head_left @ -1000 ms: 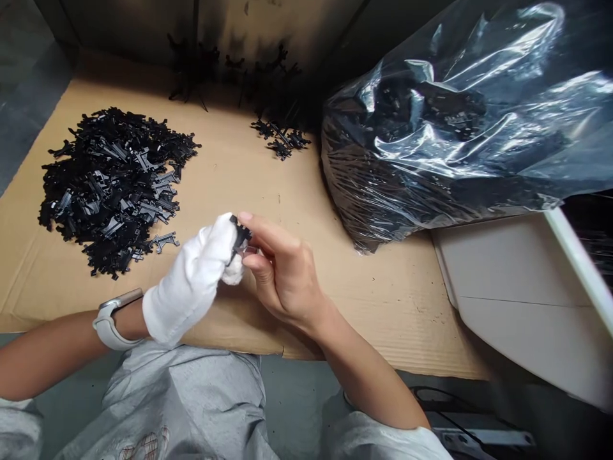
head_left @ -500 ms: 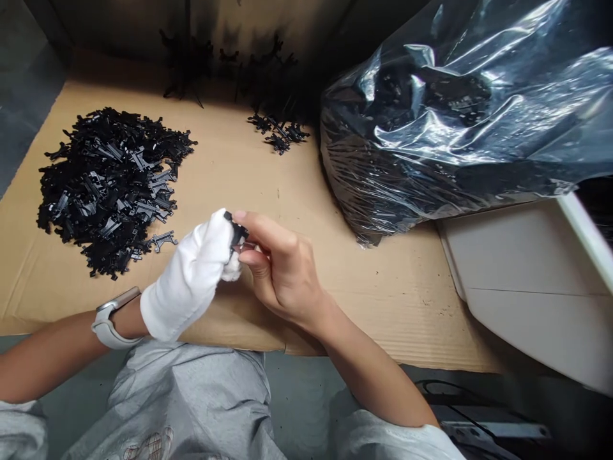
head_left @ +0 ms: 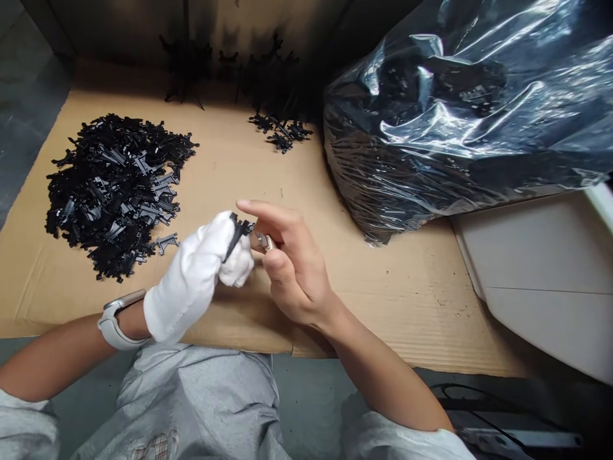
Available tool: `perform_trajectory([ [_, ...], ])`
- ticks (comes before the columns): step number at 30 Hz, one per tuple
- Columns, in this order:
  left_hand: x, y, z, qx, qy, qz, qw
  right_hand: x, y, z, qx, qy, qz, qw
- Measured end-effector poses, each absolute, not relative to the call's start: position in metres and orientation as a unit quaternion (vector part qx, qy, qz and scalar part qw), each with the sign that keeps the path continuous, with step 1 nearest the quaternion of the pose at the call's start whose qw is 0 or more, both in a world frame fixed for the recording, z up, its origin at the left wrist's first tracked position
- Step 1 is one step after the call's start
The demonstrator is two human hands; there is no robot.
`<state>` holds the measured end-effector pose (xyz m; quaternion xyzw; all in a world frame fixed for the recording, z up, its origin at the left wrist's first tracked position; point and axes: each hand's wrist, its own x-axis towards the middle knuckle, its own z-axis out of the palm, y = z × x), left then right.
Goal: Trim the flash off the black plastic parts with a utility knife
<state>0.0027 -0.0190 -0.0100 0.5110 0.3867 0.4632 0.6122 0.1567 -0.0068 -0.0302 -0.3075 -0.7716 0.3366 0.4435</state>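
Over the cardboard (head_left: 364, 300), the gloved left hand (head_left: 196, 262) had its fingers clamped on a small black part (head_left: 234, 239), its long axis slanting lower left to upper right, upper end pointing forward. Just beside it, the bare right hand (head_left: 301, 265) had thumb and forefinger apart; whether other fingers gripped the shiny object (head_left: 262, 241) there was unclear.

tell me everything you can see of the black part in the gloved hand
The black part is small and narrow, with a notched, uneven upper end; it looks like molded plastic. It slants in the grip of the white-gloved left hand, above the cardboard, and the glove hides some of it. A small shiny object sits just beside it, by the bare right hand; whether part and object touch is unclear. Finer details are too small to make out.
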Motion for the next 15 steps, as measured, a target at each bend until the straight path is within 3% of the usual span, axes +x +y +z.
perform_trajectory([
  [10, 0.001, -0.015, -0.013, 0.322, 0.202, 0.388, 0.84, 0.151, -0.005, -0.018, -0.376, -0.721, 0.361, 0.457],
  [15, 0.001, -0.011, -0.011, 0.434, 0.317, 0.342, 0.771, 0.15, -0.004, -0.01, -0.405, -0.661, 0.408, 0.483],
])
